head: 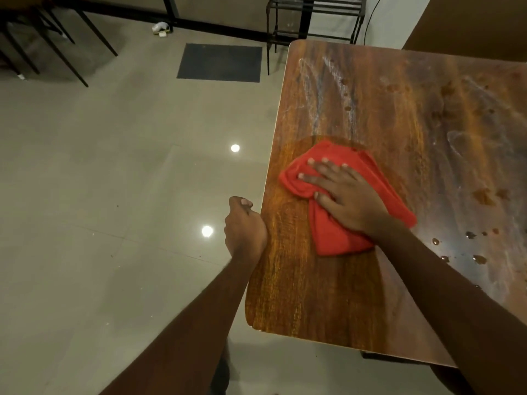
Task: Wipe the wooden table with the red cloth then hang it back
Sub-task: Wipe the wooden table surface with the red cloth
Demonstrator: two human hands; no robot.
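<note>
Red cloth (333, 235) is lying bunched up and flat on the wooden counter (370, 95), over on the left part of the top, not far from the near-left corner. The right hand (348, 192) is planted right on top of it, palm down, and the grip is spread: fingers straight and fanned out, pressing the fabric into the wood instead of pinching it. Folds of cloth stick out past the fingertips and behind the wrist.

The left hand (245, 226) sits right at the counter's left edge. Its grip is curled into a loose fist with the thumb on top, and nothing shows inside it. Can't tell for sure whether it's touching the edge or just beside it.

The wood around the cloth looks darker and glossy, while farther up the top there are pale hazy streaks (322, 89). Off to the right there's a scatter of droplets (470, 235) and some brownish blotches.

Everything else is on the shiny tiled floor (114, 166): a dark mat (219, 62) beyond the counter's far-left corner, a black metal rack (316, 12) behind the counter, black chair legs (57, 38) in the top-left corner, and some small white object (161, 28) near the wall, too small to make out. Two bright light spots (235, 148) reflect off the tiles.
</note>
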